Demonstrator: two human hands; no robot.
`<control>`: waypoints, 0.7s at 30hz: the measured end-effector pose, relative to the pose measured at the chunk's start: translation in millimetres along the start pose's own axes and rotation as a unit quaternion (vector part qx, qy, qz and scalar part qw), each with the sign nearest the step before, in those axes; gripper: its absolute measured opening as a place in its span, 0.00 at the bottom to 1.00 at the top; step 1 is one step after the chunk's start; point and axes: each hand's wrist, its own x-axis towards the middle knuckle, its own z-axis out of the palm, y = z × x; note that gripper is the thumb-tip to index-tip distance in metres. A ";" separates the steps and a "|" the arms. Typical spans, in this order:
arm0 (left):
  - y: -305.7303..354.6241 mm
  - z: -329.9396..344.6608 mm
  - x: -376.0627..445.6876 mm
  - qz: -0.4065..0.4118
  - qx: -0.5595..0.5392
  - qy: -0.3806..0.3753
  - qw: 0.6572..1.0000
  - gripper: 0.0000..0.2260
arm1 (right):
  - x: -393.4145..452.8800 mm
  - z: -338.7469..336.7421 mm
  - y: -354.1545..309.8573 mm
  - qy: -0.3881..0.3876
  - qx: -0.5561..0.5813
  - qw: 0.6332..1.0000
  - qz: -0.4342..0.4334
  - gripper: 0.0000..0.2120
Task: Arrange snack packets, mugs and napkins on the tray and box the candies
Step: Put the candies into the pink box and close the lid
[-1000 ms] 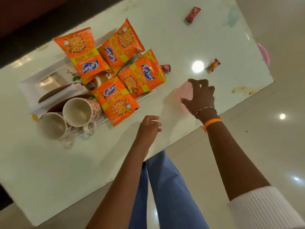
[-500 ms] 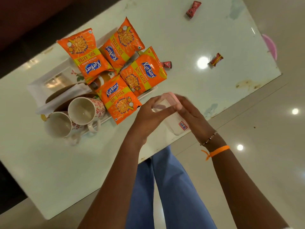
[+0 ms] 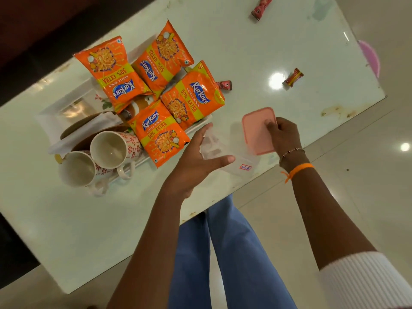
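Note:
My left hand (image 3: 196, 159) grips a clear plastic box (image 3: 234, 161) with a small red-lettered label, near the table's front edge. My right hand (image 3: 284, 136) holds its pink lid (image 3: 256, 128), lifted off and just right of the box. Several orange snack packets (image 3: 160, 134) lie on the white tray (image 3: 64, 103), with two patterned mugs (image 3: 109, 150) and a white napkin (image 3: 66, 139) at its left end. Three wrapped candies lie on the table: one (image 3: 225, 85) beside a packet, one (image 3: 293, 77) to the right, one (image 3: 261, 7) far back.
The glossy white table (image 3: 245, 52) ends close in front of my legs and at the right. A pink round object (image 3: 370, 56) shows past the table's right edge. Stains mark the table's right corner (image 3: 336, 111).
My right hand brought the pink-lidded box from the table toward me, my left hand took hold of it, and the lid has come off to the right.

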 end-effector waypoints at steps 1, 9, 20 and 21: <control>-0.1 -0.8 0.6 0.012 0.002 0.006 1.000 0.36 | 10.6 1.1 1.1 -0.007 -0.073 0.997 0.007 0.09; 9.2 -12.9 11.7 0.077 0.071 0.093 0.990 0.37 | 64.8 38.3 -58.5 -0.010 -0.232 0.944 -0.235 0.21; 29.8 -10.5 31.5 0.120 0.062 0.134 0.982 0.38 | 87.1 19.4 -59.0 0.064 -0.111 0.978 -0.164 0.08; 31.5 -9.0 33.4 0.119 0.064 0.138 0.981 0.38 | 76.9 11.4 -59.3 0.076 -0.071 0.980 -0.172 0.08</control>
